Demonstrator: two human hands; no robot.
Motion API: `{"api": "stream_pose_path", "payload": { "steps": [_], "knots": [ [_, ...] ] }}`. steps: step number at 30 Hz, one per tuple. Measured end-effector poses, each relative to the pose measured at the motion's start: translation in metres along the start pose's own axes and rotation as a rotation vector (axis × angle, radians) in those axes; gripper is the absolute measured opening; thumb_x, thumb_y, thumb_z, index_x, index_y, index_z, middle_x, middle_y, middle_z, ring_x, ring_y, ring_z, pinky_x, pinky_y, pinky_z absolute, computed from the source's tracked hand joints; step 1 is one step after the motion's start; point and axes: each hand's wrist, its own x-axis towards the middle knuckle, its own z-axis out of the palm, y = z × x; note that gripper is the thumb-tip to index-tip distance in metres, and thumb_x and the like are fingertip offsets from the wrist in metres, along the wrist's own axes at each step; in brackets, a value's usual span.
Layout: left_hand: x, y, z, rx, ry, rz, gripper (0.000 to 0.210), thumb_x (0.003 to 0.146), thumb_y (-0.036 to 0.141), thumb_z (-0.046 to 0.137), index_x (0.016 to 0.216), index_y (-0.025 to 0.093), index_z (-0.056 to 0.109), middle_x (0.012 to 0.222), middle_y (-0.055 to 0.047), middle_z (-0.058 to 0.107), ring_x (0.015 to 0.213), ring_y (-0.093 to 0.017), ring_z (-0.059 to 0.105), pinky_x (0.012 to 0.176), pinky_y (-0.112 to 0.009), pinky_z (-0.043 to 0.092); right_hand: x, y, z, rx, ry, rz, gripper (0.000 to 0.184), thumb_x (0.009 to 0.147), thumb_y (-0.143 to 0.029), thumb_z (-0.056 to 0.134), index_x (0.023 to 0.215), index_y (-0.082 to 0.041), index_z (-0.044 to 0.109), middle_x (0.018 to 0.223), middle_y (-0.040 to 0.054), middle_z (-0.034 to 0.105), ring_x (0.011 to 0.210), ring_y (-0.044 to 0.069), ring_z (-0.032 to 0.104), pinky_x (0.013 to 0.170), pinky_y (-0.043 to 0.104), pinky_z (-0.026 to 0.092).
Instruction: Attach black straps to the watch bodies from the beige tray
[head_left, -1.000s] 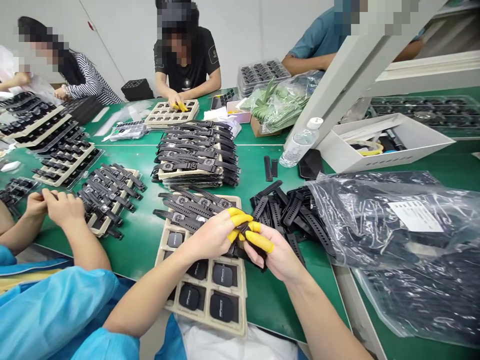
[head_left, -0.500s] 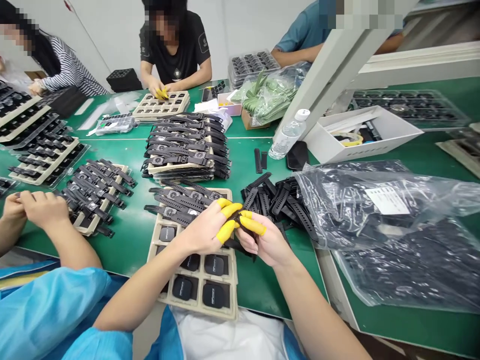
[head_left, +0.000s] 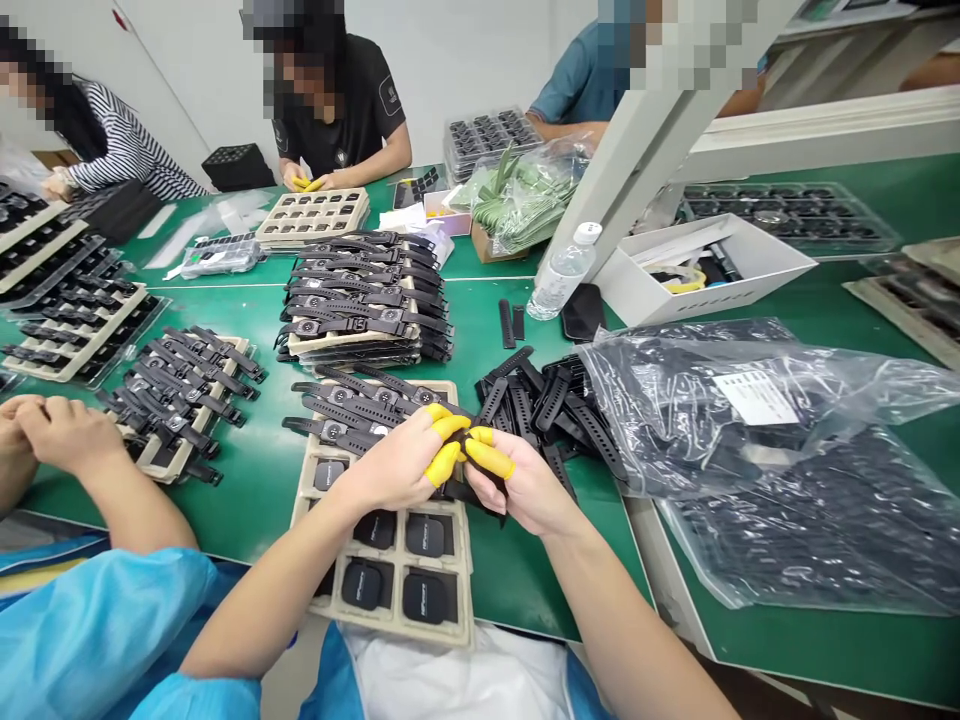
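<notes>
In front of me, my left hand [head_left: 409, 455] and my right hand [head_left: 521, 480] meet, with yellow covers on several fingertips. Both are closed, pinching a black smartwatch [head_left: 452, 489] whose strap sticks out below the fingers; the fingers hide most of it. Under my left forearm lies a beige tray [head_left: 463, 622]. Square watch faces [head_left: 363, 582] sit in its near compartments, and watches with black straps [head_left: 352, 437] lie across its far rows. A pile of loose black straps [head_left: 525, 405] is just beyond my right hand.
Stacked trays of strapped watches [head_left: 360, 300] stand ahead, and another tray [head_left: 176, 400] sits left near a co-worker's hands [head_left: 67, 432]. A plastic bag of straps [head_left: 750, 480], water bottle [head_left: 564, 272], phone [head_left: 583, 312] and white box [head_left: 705, 285] are on the right. Other people sit across the table.
The whole view has shifted slightly leftward. My hands stay together on the smartwatch with only small finger movement. Across the table, the co-worker's hands have drawn back from over their tray.
</notes>
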Motion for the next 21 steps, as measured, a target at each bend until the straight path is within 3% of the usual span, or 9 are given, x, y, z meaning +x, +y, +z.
{"api": "stream_pose_path", "payload": {
  "steps": [3, 5, 8, 11, 14, 16, 18, 21],
  "knots": [
    [0.001, 0.000, 0.004, -0.117, 0.122, -0.077, 0.034, 0.102, 0.026, 0.051, 0.134, 0.016, 0.055, 0.125, -0.015, 0.067, 0.116, -0.024, 0.065, 0.100, -0.040, 0.056, -0.001, 0.002, 0.001, -0.042, 0.040, -0.092, 0.038, 0.093, -0.057, 0.068, 0.092, -0.021, 0.056, 0.055, -0.0051, 0.054, 0.041, 0.009, 0.039, 0.039, 0.021, 0.034],
    [0.002, 0.001, 0.008, -0.191, 0.269, -0.108, 0.021, 0.099, 0.030, 0.060, 0.117, 0.020, 0.064, 0.112, -0.010, 0.071, 0.106, -0.022, 0.067, 0.095, -0.038, 0.056, -0.001, 0.003, 0.001, -0.071, 0.032, -0.122, 0.037, 0.094, -0.057, 0.065, 0.093, -0.021, 0.056, 0.059, -0.0051, 0.053, 0.045, 0.010, 0.043, 0.041, 0.022, 0.039],
    [0.007, 0.002, 0.008, -0.360, 0.522, -0.120, 0.019, 0.094, 0.037, 0.071, 0.097, 0.019, 0.068, 0.102, -0.008, 0.072, 0.101, -0.021, 0.069, 0.093, -0.037, 0.057, -0.004, 0.004, -0.003, -0.092, -0.041, -0.047, 0.040, 0.096, -0.059, 0.061, 0.087, -0.021, 0.054, 0.059, -0.0076, 0.044, 0.043, 0.008, 0.036, 0.039, 0.022, 0.038],
    [0.011, -0.002, -0.005, -0.672, 0.762, -0.255, 0.029, 0.094, 0.045, 0.071, 0.105, 0.019, 0.063, 0.107, -0.008, 0.074, 0.090, -0.019, 0.075, 0.085, -0.035, 0.061, -0.007, 0.001, -0.010, -0.175, -0.121, 0.057, 0.041, 0.097, -0.058, 0.061, 0.083, -0.020, 0.053, 0.057, -0.0086, 0.041, 0.040, 0.006, 0.028, 0.037, 0.020, 0.030],
    [0.011, -0.008, -0.020, -0.849, 0.906, -0.399, 0.042, 0.093, 0.053, 0.069, 0.115, 0.021, 0.055, 0.112, -0.007, 0.076, 0.069, -0.015, 0.075, 0.067, -0.028, 0.063, -0.008, -0.004, -0.015, -0.249, -0.071, 0.034, 0.038, 0.095, -0.053, 0.067, 0.081, -0.020, 0.053, 0.056, -0.0083, 0.044, 0.040, 0.006, 0.032, 0.038, 0.020, 0.031],
    [0.010, -0.009, -0.021, -0.879, 0.848, -0.459, 0.047, 0.091, 0.053, 0.071, 0.121, 0.022, 0.053, 0.115, -0.008, 0.076, 0.066, -0.015, 0.075, 0.060, -0.026, 0.061, -0.008, -0.006, -0.014, -0.222, 0.027, -0.050, 0.034, 0.093, -0.050, 0.070, 0.086, -0.022, 0.053, 0.061, -0.0070, 0.051, 0.041, 0.007, 0.038, 0.040, 0.022, 0.036],
    [0.009, -0.006, -0.011, -0.846, 0.653, -0.479, 0.044, 0.094, 0.047, 0.067, 0.127, 0.021, 0.054, 0.118, -0.011, 0.076, 0.072, -0.019, 0.077, 0.060, -0.028, 0.062, -0.007, -0.005, -0.010, -0.173, 0.085, -0.129, 0.029, 0.093, -0.047, 0.070, 0.092, -0.023, 0.054, 0.065, -0.0059, 0.057, 0.042, 0.008, 0.044, 0.042, 0.023, 0.038],
    [0.006, -0.001, 0.012, -0.563, 0.348, -0.335, 0.035, 0.098, 0.026, 0.055, 0.132, 0.020, 0.060, 0.127, -0.013, 0.072, 0.100, -0.024, 0.076, 0.084, -0.037, 0.065, -0.007, 0.000, -0.002, -0.137, 0.072, -0.161, 0.026, 0.095, -0.045, 0.068, 0.096, -0.022, 0.056, 0.062, -0.0058, 0.058, 0.043, 0.009, 0.044, 0.042, 0.022, 0.034]
  ]
}}
